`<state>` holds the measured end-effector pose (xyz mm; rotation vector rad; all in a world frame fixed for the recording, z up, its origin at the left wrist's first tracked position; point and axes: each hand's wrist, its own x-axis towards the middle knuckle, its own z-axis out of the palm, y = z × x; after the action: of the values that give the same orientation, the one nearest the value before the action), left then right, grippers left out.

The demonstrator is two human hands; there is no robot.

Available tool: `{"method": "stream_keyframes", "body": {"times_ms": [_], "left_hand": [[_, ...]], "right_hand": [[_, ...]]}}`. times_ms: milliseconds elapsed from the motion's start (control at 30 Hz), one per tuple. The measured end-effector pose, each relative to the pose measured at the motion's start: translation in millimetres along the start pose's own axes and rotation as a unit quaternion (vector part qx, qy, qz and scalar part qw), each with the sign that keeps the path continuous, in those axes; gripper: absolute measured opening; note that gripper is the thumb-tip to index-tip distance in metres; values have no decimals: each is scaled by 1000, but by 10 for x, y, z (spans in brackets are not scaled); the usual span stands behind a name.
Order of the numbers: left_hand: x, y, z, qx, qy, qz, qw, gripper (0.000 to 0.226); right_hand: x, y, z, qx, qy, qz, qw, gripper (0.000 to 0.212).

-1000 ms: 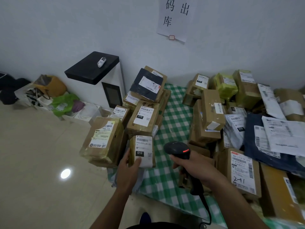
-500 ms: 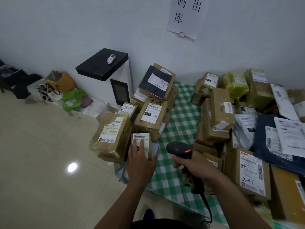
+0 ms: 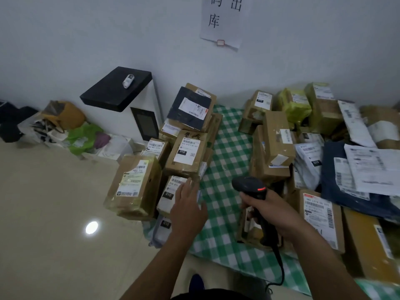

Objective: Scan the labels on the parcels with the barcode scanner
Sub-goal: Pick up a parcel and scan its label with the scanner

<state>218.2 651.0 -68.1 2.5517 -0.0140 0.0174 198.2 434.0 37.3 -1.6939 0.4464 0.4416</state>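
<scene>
Pale wall and beige tiled floor are framing a green-and-white checked cloth (image 3: 227, 152) that is carrying two heaps of parcels with a bare strip between them. At the near end of the left heap a small parcel (image 3: 173, 191) is lying label up, its barcode and a black "010" mark showing. It is sitting just beside a large tape-wrapped box (image 3: 134, 185) and below a labelled carton (image 3: 188, 154).

The left grip (image 3: 188, 213) is reaching over the small parcel's right side, released, with fingers straight; I cannot tell whether they are pressing on it. The right grip (image 3: 275, 211) is clenching round the handle of the black barcode scanner (image 3: 251, 187). The scanner's head is hovering over the bare cloth, near the small parcel but apart from it, with a red light glowing on top. Its cable (image 3: 280, 267) is trailing down toward the person.

Behind the left heap a white cabinet with a black top (image 3: 116, 89) is standing against the wall, and a paper sign (image 3: 225, 20) is hanging above.
</scene>
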Motion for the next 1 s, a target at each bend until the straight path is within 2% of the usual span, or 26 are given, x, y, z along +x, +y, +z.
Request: {"method": "stream_keyframes", "body": {"times_ms": [67,233,367,467,567,633,700,767,833,1000], "left_hand": [[202,330,-7,-61,-18,31,998,53],[834,1225,164,-123,-86,81,985,45],[1213,1879,389,-101,-147,150,972,37],[1438,2168,593,-111,-185,151,965,60],[1650,2457,815,25,-219,208,953,77],[1773,2586,938,60,-231,164,957,84],[1812,2635,1017,29,-242,89,966,96],[1803,2619,1051,-19,-227,37,973,99],[1769,2597,1027,-92,-204,1,975,91],[1695,2421,1009,-282,-175,-38,942,84]], "right_hand": [[-21,-68,-171,25,24,-8,999,20],[-20,-178,-647,60,76,-19,995,17],[18,-157,-985,80,109,-9,991,18],[53,-109,-1144,91,122,-3,988,23],[103,-108,-1281,97,136,12,986,26],[119,-107,-1370,108,150,12,983,28],[122,-112,-1450,110,159,13,981,24],[123,-109,-1512,114,167,13,979,21],[127,-101,-1551,125,168,13,978,23],[108,-133,-1526,143,158,4,977,22]]}}
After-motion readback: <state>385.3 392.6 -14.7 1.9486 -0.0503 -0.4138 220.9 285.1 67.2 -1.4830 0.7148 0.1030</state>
